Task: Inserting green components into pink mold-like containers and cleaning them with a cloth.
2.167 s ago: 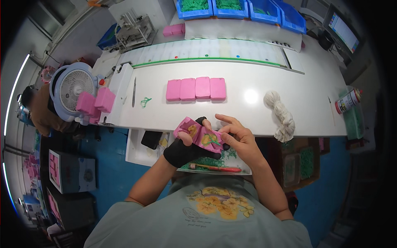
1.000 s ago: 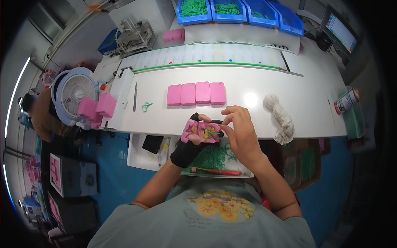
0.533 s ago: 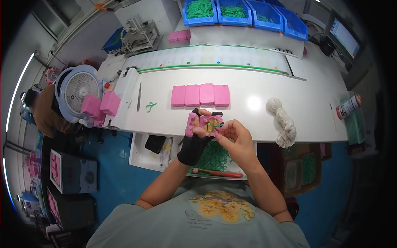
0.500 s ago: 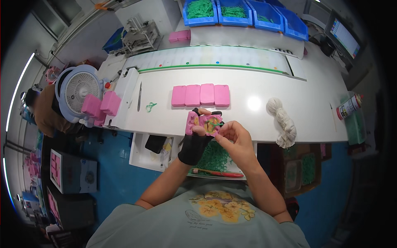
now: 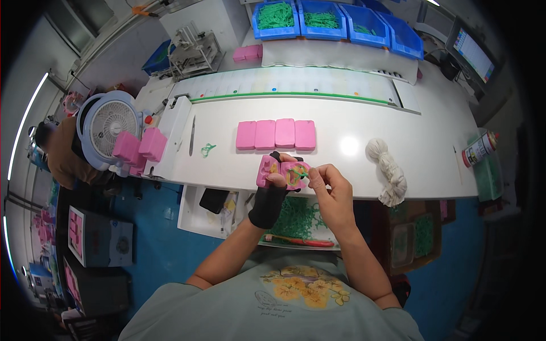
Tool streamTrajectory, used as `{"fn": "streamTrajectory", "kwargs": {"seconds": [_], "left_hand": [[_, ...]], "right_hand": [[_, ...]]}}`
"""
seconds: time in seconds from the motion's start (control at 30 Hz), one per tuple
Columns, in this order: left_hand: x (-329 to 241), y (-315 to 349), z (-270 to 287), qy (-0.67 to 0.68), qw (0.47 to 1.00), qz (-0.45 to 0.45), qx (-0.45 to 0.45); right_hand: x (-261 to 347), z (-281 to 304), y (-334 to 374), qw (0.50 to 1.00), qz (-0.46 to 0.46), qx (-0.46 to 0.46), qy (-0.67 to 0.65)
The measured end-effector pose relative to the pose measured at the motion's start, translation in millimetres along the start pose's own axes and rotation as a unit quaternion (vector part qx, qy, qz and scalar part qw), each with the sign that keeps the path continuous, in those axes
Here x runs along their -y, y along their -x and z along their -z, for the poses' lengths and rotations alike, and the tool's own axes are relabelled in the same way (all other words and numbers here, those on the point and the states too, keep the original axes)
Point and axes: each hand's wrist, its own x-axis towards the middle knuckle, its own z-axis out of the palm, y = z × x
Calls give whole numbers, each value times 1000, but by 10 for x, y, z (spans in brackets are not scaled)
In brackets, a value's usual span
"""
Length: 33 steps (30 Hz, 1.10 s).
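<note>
My left hand point(image 5: 271, 198), in a black fingerless glove, is closed around an opened pink mould point(image 5: 265, 169) held above the table's near edge. The mould's two halves lie side by side, with yellowish patches in their hollows. A thin green rubbery piece point(image 5: 300, 175) sits in the right half. At that half's right edge, my right hand point(image 5: 334, 190) is bare and pinches the green piece's end between thumb and forefinger. Four-sided pink mould blocks point(image 5: 276, 134) stand in a row just beyond my hands.
Below my hands, an open drawer point(image 5: 185, 213) holds green scraps point(image 5: 298, 219) and a red-handled tool point(image 5: 307, 241). White yarn point(image 5: 387, 170) lies right; tweezers point(image 5: 193, 136) and a green loop point(image 5: 208, 150) lie left. Behind are a conveyor point(image 5: 296, 82) and blue bins point(image 5: 324, 31).
My right hand has shifted slightly right and up, still at the green piece. The mould has turned a little in my left hand. The conveyor's coloured dots have moved left.
</note>
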Motion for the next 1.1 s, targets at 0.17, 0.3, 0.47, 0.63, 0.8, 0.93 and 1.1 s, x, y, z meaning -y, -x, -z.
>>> {"fn": "streamTrajectory", "kwargs": {"seconds": [0.17, 0.3, 0.47, 0.63, 0.8, 0.93, 1.1], "left_hand": [[147, -32, 69, -74, 996, -55, 2], [99, -29, 44, -94, 994, -60, 1], [33, -11, -2, -113, 992, -63, 6], [23, -1, -34, -116, 990, -80, -1], [54, -5, -8, -79, 995, -68, 1], [91, -19, -9, -88, 995, -52, -4], [82, -25, -15, -39, 998, -39, -4]], "right_hand": [[110, -7, 51, 999, 3, -9, 42], [151, -37, 83, 992, 74, -38, 90], [106, -63, 117, 966, 189, -57, 167], [109, -69, 141, 950, 231, -64, 201], [104, -71, 148, 934, 269, -67, 226], [84, -72, 150, 929, 277, -69, 234], [86, -65, 153, 927, 290, -70, 230]]}}
